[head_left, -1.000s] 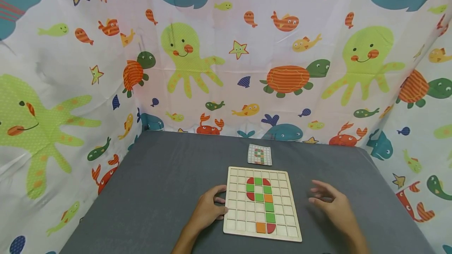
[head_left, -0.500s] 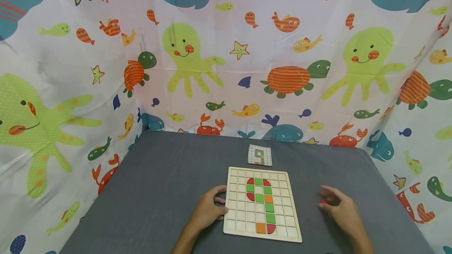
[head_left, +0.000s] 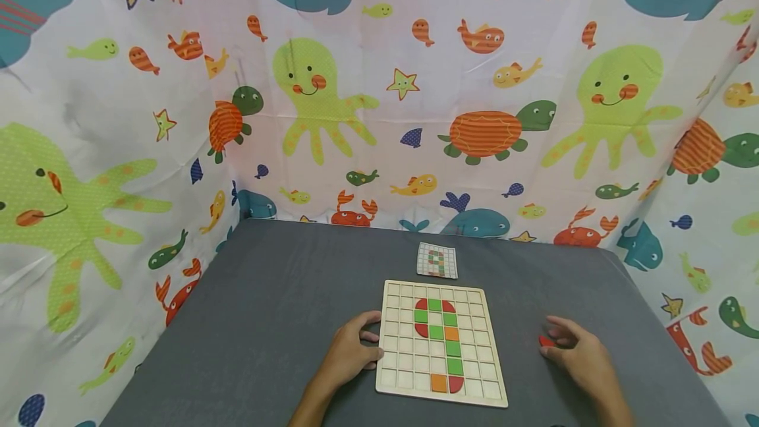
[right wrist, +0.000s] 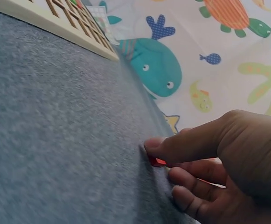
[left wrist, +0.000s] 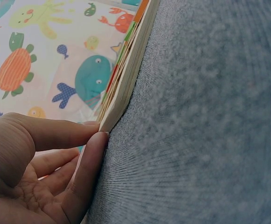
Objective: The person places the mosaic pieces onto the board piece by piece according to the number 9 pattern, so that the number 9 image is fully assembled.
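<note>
On the dark grey table lies a square wooden grid board (head_left: 404, 362), its cells partly filled with green, orange and red tiles. My left hand (head_left: 350, 350) holds the board by its left edge; the left wrist view shows the thumb and a finger (left wrist: 86, 172) at the board's rim. To the right of the board, my right hand (head_left: 584, 354) pinches a small red tile (head_left: 545, 341) with thumb and fingers. In the right wrist view this red tile (right wrist: 157, 161) is mostly covered by the thumb, low over the table, so its full shape is hidden.
Behind the board lies a small white card (head_left: 436, 260) printed with a coloured grid pattern. A curtain (head_left: 356, 130) with sea animals surrounds the grey table (head_left: 284, 295) at the back and sides.
My right hand has moved right and slightly toward me, away from the board, and a red tile now shows between its fingers. The left hand and board stay in place.
</note>
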Tool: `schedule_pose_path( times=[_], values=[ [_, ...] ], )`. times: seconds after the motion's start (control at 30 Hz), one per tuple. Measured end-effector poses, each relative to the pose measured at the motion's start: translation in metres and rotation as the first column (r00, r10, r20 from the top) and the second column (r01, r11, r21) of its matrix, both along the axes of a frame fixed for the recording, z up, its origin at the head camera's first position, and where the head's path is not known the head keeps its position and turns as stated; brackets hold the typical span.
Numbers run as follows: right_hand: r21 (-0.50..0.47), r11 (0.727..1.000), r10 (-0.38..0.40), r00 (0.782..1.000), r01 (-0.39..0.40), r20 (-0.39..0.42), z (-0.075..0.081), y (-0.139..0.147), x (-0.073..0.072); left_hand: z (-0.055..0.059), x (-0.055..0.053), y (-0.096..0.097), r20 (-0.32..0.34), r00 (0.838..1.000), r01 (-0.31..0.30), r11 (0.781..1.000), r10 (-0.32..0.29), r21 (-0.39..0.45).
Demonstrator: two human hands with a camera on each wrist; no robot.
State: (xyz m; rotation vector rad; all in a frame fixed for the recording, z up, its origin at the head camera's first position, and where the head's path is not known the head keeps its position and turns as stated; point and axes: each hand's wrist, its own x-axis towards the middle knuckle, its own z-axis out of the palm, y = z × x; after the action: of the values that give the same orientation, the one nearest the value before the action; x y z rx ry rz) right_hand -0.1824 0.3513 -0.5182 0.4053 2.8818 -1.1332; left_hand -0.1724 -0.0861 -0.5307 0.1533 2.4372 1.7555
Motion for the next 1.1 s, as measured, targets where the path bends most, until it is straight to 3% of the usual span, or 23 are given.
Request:
schedule_pose_path(
  times=[0.2, 0.47, 0.87, 1.1],
  values=[
    [0.006, 1.000, 0.010, 1.000, -0.010, 0.021, 0.005, 0.006, 0.002, 0.000, 0.000, 0.000, -0.001, 1.000, -0.002, 1.000, 0.002, 0.003],
    [0.035, 0.999, 0.027, 1.000, -0.027, -0.010, 0.005, 0.004, 0.002, -0.001, 0.000, 0.000, -0.004, 1.000, -0.002, 1.000, 0.002, 0.012],
    [0.038, 0.996, 0.080, 0.996, -0.078, -0.049, 0.008, -0.021, 0.001, -0.003, 0.000, 0.000, -0.009, 1.000, -0.001, 1.000, 0.001, 0.007],
    [0.013, 0.986, 0.166, 0.981, -0.166, -0.096, 0.012, -0.040, 0.002, -0.001, 0.000, 0.000, -0.001, 1.000, -0.003, 1.000, 0.003, 0.007]
  ],
)
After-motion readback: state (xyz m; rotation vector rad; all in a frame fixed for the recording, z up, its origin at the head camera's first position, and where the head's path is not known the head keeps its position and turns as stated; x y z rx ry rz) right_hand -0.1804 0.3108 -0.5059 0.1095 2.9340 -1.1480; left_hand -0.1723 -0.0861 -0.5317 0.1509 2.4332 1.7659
